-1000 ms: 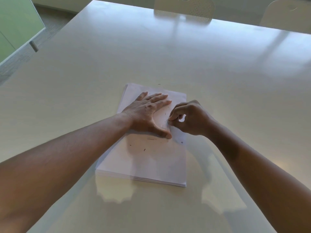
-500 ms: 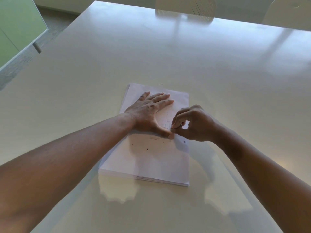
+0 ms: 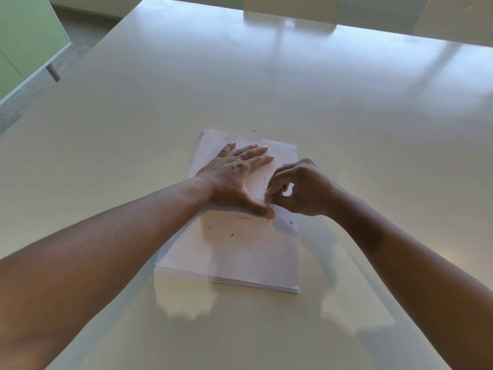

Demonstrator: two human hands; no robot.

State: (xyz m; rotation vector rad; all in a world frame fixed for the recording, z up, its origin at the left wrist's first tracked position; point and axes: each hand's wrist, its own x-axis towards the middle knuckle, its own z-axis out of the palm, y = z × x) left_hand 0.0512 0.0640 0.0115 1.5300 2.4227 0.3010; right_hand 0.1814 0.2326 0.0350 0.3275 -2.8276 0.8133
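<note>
The table [image 3: 346, 116] has open room far, left and right of the paper stack [image 3: 234, 260]. The left hand [image 3: 232, 180] and right hand [image 3: 301, 188] cover the stack's far half. Between the arms, the near half is free. Two chairs [image 3: 293, 9] stand past the far edge.

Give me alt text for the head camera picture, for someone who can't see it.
A person's left hand lies flat on a stack of white paper on a pale table, while the right hand pinches a small object, too small to identify, on the stack beside the left thumb.
</note>
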